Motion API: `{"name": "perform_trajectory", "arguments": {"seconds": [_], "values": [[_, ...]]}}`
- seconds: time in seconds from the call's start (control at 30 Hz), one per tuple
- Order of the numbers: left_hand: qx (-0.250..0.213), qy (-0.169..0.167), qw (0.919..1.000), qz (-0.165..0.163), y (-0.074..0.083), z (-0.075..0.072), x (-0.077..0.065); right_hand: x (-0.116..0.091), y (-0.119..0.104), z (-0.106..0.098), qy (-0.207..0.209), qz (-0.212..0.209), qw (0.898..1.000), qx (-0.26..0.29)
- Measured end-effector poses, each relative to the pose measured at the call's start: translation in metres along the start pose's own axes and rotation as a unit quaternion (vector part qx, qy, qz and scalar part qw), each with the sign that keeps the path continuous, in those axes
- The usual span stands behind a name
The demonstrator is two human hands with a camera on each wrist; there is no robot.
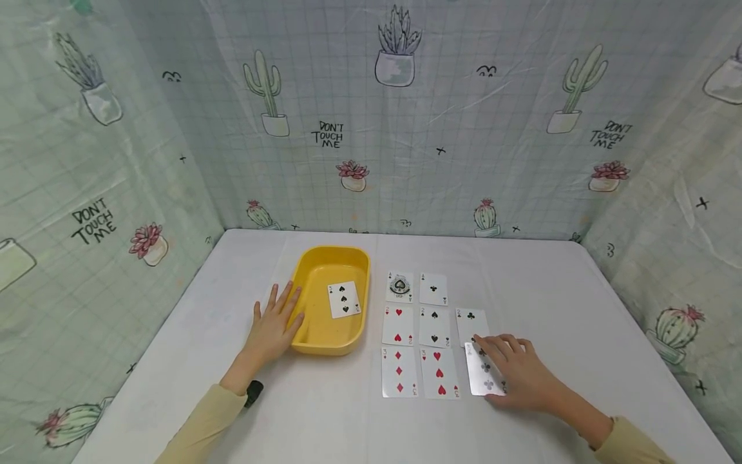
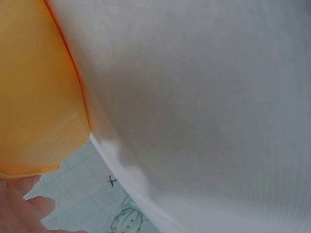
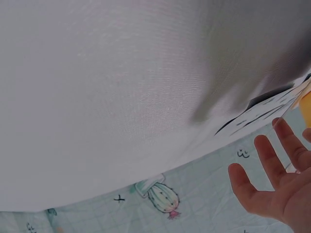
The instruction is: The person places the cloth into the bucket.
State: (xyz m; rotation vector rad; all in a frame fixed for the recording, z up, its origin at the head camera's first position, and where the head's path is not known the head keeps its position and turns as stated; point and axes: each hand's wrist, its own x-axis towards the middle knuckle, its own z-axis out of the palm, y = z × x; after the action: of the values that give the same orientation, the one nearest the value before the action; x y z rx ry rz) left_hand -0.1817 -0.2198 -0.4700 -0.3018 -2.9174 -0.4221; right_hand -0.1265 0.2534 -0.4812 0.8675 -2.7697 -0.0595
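My right hand (image 1: 522,375) pinches a three of clubs card (image 1: 480,374) between thumb and fingers, at the lower right of the laid-out cards. The held card overlaps the lower part of the two of clubs (image 1: 468,322), whose bottom edge is hidden. In the right wrist view, several fingers (image 3: 272,162) of that hand are spread. My left hand (image 1: 271,330) rests on the left rim of a yellow tray (image 1: 330,348) with its fingers extended. Inside the tray lies a three of spades (image 1: 336,306). The left wrist view shows the tray's outer wall (image 2: 39,87) above the fingertips.
Left of the right hand, cards lie face up in rows: ace of spades (image 1: 400,298), ace of clubs (image 1: 429,298), two of hearts (image 1: 398,327), two of spades (image 1: 429,327), three of diamonds (image 1: 391,380) and three of hearts (image 1: 430,380). Patterned curtains surround the white table (image 1: 324,412).
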Motion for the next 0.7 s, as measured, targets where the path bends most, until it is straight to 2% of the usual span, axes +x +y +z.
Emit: {"name": "perform_trajectory", "arguments": {"seconds": [0.33, 0.47, 0.7], "values": [[0.005, 0.003, 1.0000, 0.000, -0.0005, 0.0000, -0.0009, -0.0007, -0.0079, -0.0034, -0.028, 0.009, 0.999, 0.015], [0.004, -0.005, 1.0000, -0.001, -0.0011, -0.0001, -0.0017, -0.0011, -0.0086, -0.0026, -0.037, 0.015, 0.999, 0.016], [-0.001, -0.004, 1.0000, 0.002, -0.0007, -0.0019, -0.0018, -0.0021, -0.0078, -0.0006, -0.026, 0.006, 1.000, 0.013]]}}
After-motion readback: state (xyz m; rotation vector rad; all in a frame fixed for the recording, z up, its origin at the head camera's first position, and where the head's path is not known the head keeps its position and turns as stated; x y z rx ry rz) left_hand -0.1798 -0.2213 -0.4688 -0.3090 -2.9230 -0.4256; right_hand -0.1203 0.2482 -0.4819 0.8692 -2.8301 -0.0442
